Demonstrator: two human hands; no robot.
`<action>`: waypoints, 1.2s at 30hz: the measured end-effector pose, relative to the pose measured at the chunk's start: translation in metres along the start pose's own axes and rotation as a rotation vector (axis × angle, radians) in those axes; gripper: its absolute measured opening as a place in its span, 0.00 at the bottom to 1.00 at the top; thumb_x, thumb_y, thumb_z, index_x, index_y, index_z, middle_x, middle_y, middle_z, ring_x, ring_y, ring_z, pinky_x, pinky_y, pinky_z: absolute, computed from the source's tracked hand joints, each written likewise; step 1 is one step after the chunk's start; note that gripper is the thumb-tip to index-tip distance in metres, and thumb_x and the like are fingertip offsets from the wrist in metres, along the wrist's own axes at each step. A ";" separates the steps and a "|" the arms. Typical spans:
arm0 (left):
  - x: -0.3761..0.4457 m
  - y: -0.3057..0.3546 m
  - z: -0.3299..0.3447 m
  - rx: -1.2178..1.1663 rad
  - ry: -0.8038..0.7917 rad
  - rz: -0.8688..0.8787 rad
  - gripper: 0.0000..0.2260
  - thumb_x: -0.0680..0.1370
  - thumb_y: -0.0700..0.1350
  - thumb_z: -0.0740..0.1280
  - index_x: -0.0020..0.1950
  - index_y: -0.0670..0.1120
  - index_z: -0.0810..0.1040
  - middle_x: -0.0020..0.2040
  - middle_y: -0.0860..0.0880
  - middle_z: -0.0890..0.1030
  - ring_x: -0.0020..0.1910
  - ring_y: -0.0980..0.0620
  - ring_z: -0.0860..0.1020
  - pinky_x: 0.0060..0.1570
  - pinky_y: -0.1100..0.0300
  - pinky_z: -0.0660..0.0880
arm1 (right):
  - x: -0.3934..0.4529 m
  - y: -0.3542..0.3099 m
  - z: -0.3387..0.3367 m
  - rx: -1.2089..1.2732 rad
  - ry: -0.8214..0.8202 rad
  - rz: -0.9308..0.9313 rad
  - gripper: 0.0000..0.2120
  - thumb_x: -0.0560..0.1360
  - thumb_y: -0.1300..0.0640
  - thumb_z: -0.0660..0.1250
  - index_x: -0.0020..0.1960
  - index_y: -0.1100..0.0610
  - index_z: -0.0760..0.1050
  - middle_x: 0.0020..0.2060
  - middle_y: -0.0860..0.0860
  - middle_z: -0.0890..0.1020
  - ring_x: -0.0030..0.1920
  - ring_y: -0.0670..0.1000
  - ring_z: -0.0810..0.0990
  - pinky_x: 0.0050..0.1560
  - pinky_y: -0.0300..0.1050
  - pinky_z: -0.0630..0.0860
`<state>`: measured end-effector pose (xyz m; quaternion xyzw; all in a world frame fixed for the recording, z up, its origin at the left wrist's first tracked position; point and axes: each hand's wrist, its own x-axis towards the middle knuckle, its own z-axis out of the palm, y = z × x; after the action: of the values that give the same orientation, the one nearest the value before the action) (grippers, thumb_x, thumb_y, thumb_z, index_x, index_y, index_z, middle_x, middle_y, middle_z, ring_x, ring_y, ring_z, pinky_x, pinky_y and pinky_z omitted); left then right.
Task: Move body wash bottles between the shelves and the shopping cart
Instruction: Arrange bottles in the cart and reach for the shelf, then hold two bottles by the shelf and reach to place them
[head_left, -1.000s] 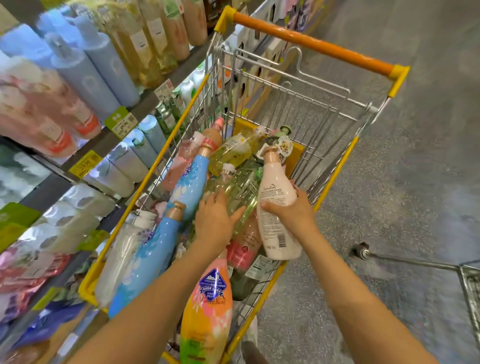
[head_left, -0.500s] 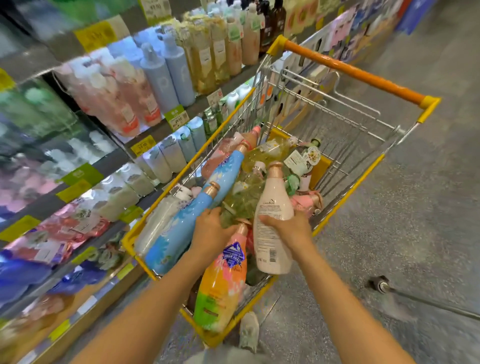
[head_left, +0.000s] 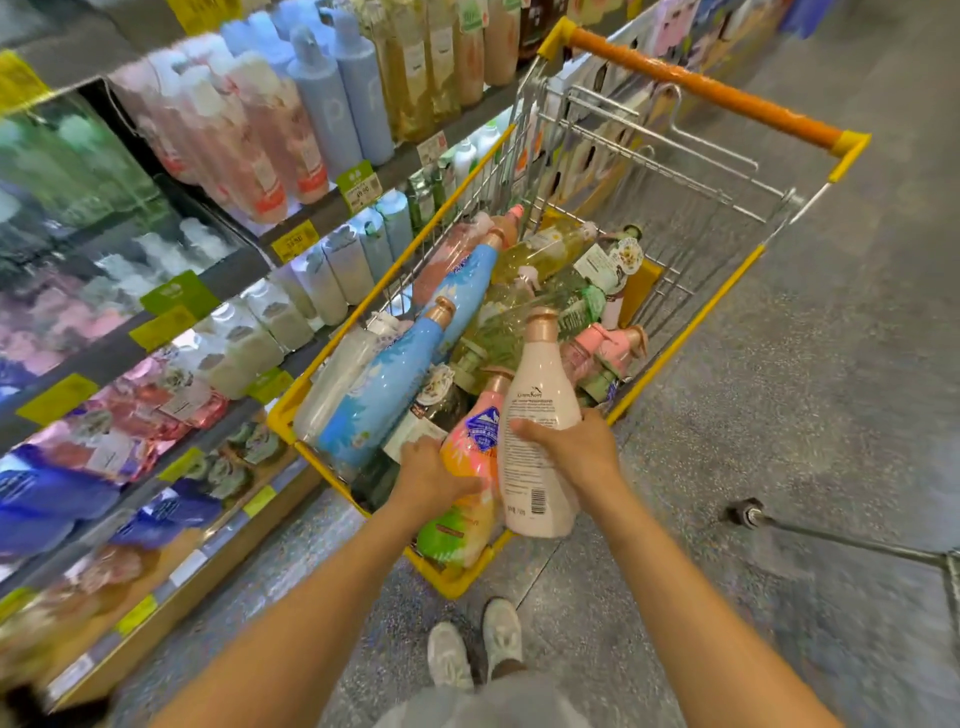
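My right hand (head_left: 574, 451) grips a cream white bottle (head_left: 540, 410) with a rose-gold cap, held upright over the near end of the yellow shopping cart (head_left: 691, 332). My left hand (head_left: 428, 475) holds a multicoloured pink, orange and green bottle (head_left: 467, 457) that stands at the cart's near corner, right beside the white one. The cart is full of lying bottles, among them two tall blue bottles (head_left: 382, 387), yellow and green clear ones and a pink pump bottle (head_left: 610, 345).
Store shelves (head_left: 332, 208) run along the left, packed with blue, pink and amber bottles and refill pouches lower down. The cart's orange handle (head_left: 701, 85) is at the far end. Speckled grey floor lies to the right, with another cart's wheel (head_left: 745, 512). My shoes (head_left: 475, 649) stand behind the cart.
The view has pulled back and up from the cart. My right hand has lifted the white bottle toward me. My left hand left the green bottle pile and took hold of the multicoloured bottle.
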<state>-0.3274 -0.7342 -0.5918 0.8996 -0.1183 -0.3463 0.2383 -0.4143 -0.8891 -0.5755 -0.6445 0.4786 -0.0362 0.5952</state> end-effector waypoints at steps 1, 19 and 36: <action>-0.001 -0.001 0.002 0.012 0.011 0.002 0.34 0.66 0.53 0.77 0.65 0.39 0.69 0.63 0.40 0.68 0.61 0.43 0.72 0.55 0.55 0.71 | -0.003 0.003 0.000 -0.003 -0.004 0.006 0.28 0.60 0.52 0.80 0.55 0.61 0.76 0.47 0.54 0.84 0.42 0.49 0.83 0.34 0.39 0.76; -0.039 0.018 -0.041 -0.391 0.019 -0.034 0.32 0.64 0.47 0.79 0.62 0.45 0.68 0.56 0.47 0.76 0.51 0.49 0.76 0.47 0.56 0.75 | -0.037 -0.036 -0.033 0.097 -0.156 -0.102 0.21 0.63 0.53 0.79 0.53 0.58 0.78 0.45 0.53 0.85 0.43 0.52 0.85 0.47 0.53 0.81; -0.257 -0.027 -0.252 -1.034 0.710 0.345 0.32 0.47 0.50 0.75 0.51 0.46 0.78 0.42 0.48 0.85 0.39 0.51 0.83 0.37 0.59 0.79 | -0.216 -0.250 0.077 0.236 -0.796 -0.677 0.11 0.66 0.59 0.73 0.47 0.61 0.81 0.41 0.57 0.85 0.40 0.56 0.84 0.40 0.48 0.80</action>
<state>-0.3431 -0.5271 -0.2973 0.6965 0.0068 0.0033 0.7175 -0.3396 -0.7315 -0.2849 -0.6555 -0.0262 -0.0324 0.7540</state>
